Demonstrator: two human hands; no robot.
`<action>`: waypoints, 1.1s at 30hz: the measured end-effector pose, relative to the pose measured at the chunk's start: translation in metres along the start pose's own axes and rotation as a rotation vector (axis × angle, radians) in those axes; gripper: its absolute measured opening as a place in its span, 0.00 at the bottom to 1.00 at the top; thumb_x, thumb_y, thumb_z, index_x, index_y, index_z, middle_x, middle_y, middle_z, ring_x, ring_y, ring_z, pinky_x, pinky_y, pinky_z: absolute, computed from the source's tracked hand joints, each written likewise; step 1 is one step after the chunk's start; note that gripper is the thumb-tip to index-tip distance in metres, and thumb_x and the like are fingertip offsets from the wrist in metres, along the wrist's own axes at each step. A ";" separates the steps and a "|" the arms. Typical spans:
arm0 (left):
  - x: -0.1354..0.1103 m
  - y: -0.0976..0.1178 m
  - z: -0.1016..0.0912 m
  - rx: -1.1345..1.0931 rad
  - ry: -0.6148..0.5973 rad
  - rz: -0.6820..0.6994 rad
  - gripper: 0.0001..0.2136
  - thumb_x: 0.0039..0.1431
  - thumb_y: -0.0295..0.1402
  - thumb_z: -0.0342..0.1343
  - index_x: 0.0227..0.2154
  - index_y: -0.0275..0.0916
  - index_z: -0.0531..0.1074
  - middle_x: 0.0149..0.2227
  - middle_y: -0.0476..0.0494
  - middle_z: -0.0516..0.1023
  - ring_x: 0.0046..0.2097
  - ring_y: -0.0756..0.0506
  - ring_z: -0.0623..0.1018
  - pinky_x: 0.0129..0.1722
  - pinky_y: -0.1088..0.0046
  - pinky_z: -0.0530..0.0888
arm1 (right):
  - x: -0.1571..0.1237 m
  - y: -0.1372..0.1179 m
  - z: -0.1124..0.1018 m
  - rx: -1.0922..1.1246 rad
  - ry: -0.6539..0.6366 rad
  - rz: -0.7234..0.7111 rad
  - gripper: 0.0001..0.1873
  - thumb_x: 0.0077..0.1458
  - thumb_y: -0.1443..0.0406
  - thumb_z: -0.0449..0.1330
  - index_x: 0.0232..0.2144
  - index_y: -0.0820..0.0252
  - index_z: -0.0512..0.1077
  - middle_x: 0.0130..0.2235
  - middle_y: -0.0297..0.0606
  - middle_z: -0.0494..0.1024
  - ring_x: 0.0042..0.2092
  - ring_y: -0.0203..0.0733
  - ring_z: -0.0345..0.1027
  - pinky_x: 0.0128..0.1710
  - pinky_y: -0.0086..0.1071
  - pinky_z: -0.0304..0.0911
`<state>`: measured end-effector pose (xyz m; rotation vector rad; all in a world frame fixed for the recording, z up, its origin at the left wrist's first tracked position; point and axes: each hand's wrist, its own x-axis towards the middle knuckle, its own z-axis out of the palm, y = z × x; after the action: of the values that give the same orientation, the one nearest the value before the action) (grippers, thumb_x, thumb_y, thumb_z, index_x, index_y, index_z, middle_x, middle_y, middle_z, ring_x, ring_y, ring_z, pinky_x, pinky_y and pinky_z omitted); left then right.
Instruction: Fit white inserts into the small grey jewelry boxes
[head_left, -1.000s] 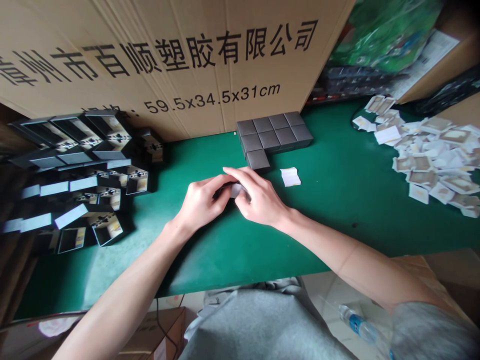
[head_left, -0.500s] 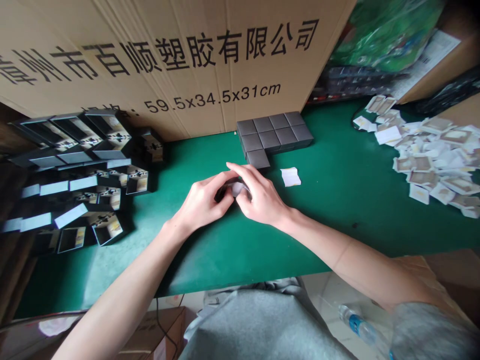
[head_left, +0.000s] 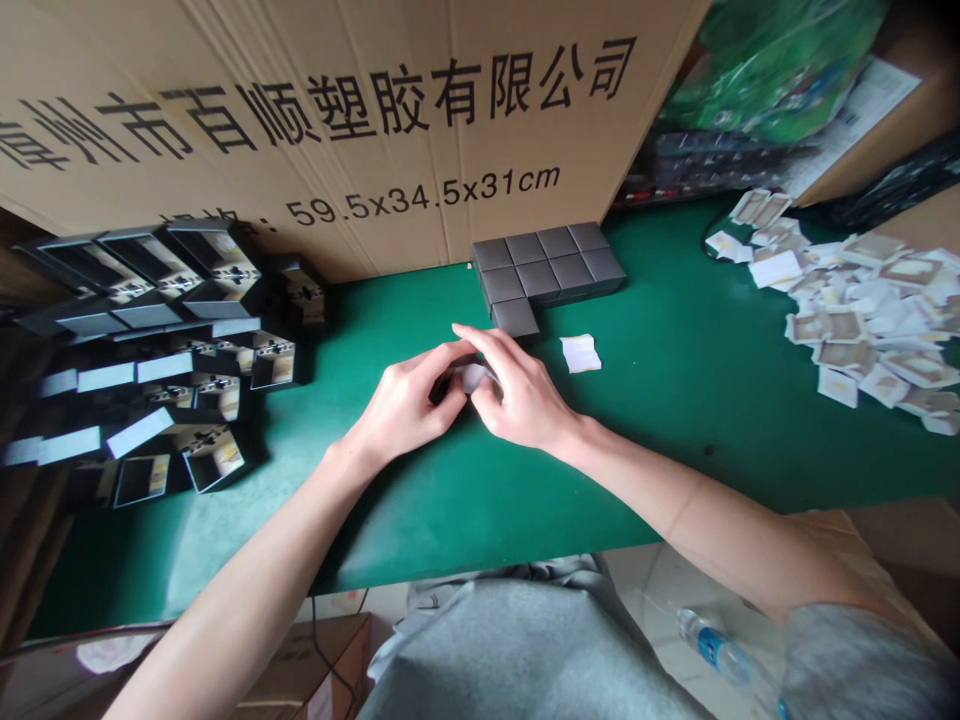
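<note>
Hand L (head_left: pixel 409 402) & hand R (head_left: pixel 523 393) are gripping dark item (head_left: pixel 474 378) w/ pale face, mostly hidden; grey boxes (head_left: pixel 559 268) are sitting nr surface (head_left: pixel 645 430) rear edge.

We look down on a green tabletop (head_left: pixel 645 410). On our left crowd open dark boxes (head_left: pixel 154 312), several showing pale faces. Toward the back centre, nine closed grey boxes (head_left: pixel 551 262) sit packed together: two rows of four, plus one in front at the left. Near that one lies a white scrap (head_left: pixel 581 353). On our right, shallow white trays (head_left: pixel 877 315) spread in a loose heap.
</note>
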<state>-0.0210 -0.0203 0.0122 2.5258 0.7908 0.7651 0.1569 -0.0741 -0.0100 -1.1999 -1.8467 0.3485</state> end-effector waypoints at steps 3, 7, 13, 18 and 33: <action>0.000 0.000 0.001 0.002 0.004 -0.006 0.18 0.61 0.27 0.51 0.54 0.39 0.70 0.38 0.47 0.81 0.32 0.51 0.78 0.35 0.78 0.73 | 0.000 0.000 0.000 -0.002 -0.002 0.000 0.33 0.55 0.74 0.49 0.63 0.56 0.58 0.57 0.44 0.71 0.57 0.46 0.69 0.58 0.43 0.71; 0.000 -0.001 0.001 0.012 0.009 0.004 0.18 0.61 0.26 0.52 0.53 0.39 0.71 0.38 0.47 0.81 0.32 0.52 0.77 0.34 0.79 0.73 | 0.000 0.000 0.000 -0.006 -0.001 -0.004 0.33 0.55 0.74 0.49 0.63 0.56 0.58 0.56 0.44 0.72 0.56 0.46 0.69 0.57 0.43 0.71; 0.000 -0.002 0.001 0.022 0.016 0.010 0.18 0.60 0.25 0.52 0.53 0.39 0.71 0.37 0.48 0.81 0.31 0.52 0.77 0.34 0.80 0.72 | 0.000 0.000 0.000 -0.009 0.003 -0.017 0.34 0.54 0.76 0.48 0.63 0.57 0.59 0.56 0.44 0.72 0.57 0.46 0.69 0.58 0.43 0.71; 0.000 -0.002 0.001 0.020 0.013 0.003 0.18 0.61 0.25 0.51 0.53 0.38 0.72 0.39 0.46 0.82 0.32 0.52 0.78 0.35 0.79 0.73 | 0.001 -0.001 0.000 -0.017 0.001 -0.014 0.34 0.54 0.76 0.48 0.63 0.56 0.59 0.56 0.43 0.72 0.58 0.45 0.68 0.59 0.43 0.70; 0.001 0.000 0.001 0.020 0.028 0.001 0.16 0.60 0.24 0.52 0.50 0.37 0.73 0.38 0.47 0.82 0.31 0.52 0.78 0.34 0.80 0.72 | 0.001 0.000 0.000 -0.005 -0.007 -0.015 0.34 0.54 0.77 0.47 0.62 0.56 0.59 0.56 0.44 0.72 0.57 0.45 0.69 0.59 0.43 0.70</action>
<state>-0.0198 -0.0200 0.0113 2.5384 0.8107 0.7977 0.1562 -0.0733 -0.0095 -1.1886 -1.8632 0.3405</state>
